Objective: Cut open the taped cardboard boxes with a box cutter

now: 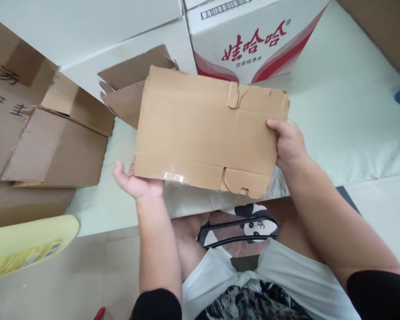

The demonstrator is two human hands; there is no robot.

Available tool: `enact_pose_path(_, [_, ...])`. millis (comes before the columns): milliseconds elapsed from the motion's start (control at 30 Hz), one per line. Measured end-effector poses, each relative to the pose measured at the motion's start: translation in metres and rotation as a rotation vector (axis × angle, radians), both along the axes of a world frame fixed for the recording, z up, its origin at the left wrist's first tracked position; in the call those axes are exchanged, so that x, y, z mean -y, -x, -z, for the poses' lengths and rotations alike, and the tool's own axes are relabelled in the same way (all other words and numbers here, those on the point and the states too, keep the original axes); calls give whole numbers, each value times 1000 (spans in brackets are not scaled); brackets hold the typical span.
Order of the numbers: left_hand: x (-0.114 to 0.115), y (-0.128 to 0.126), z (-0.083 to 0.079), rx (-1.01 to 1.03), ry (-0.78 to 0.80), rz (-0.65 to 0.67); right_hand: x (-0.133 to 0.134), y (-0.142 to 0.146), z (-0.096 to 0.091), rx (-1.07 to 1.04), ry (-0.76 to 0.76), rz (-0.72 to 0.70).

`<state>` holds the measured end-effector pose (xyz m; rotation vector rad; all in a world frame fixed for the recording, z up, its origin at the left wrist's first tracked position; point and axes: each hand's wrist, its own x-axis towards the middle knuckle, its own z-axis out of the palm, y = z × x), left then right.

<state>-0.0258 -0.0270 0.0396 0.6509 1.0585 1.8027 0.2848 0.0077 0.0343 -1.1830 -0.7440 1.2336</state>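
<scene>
A flattened piece of brown cardboard (193,129) with crease lines, slots and a strip of shiny tape is held up in front of me, over the pale green surface. At its right edge my right hand (290,142) is closed, thumb on the near face and fingers behind. Under the lower left corner is my left hand (138,182), palm turned up, supporting the board. Its thumb sticks out to the left, and its other fingers are mostly hidden behind the cardboard. More folded cardboard (130,93) shows behind the upper left edge.
A white carton with red lettering (253,49) stands at the back, beside other white boxes (86,26). Brown boxes (63,146) fill the left side. A yellow labelled object (30,244) is at lower left. A panda-print item (256,226) lies between my legs.
</scene>
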Motion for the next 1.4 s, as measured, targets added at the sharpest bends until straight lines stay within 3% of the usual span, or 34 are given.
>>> enact_pose_path(133, [0,21,10,-138,226,-28,0,1,1,-8,7,-6])
enact_pose_path(200, [0,26,14,-189,265,-20,1,4,1,-30,4,-35])
enact_pose_path(400, [-3,14,9,-139,-37,-106,10,10,9,8,-6,-294])
enact_pose_path(500, [-3,8,5,-100,-63,-93,14,10,14,66,-24,-365])
enact_pose_path(667, [2,17,4,46,-10,-104,18,12,4,31,-106,-48])
enact_pose_path(833, [6,22,-6,242,84,6,20,10,-27,62,-402,296])
enact_pose_path(900, [5,18,-11,269,93,29,19,5,-35,145,-439,433])
enact_pose_path(1067, [2,8,-14,252,96,85,6,-15,-32,127,-471,762])
enact_pose_path(1167, [0,5,-13,259,113,85,-6,-25,-18,95,-425,795])
enact_pose_path(1400, [-1,-7,-12,290,132,28,-23,-35,16,133,-232,715])
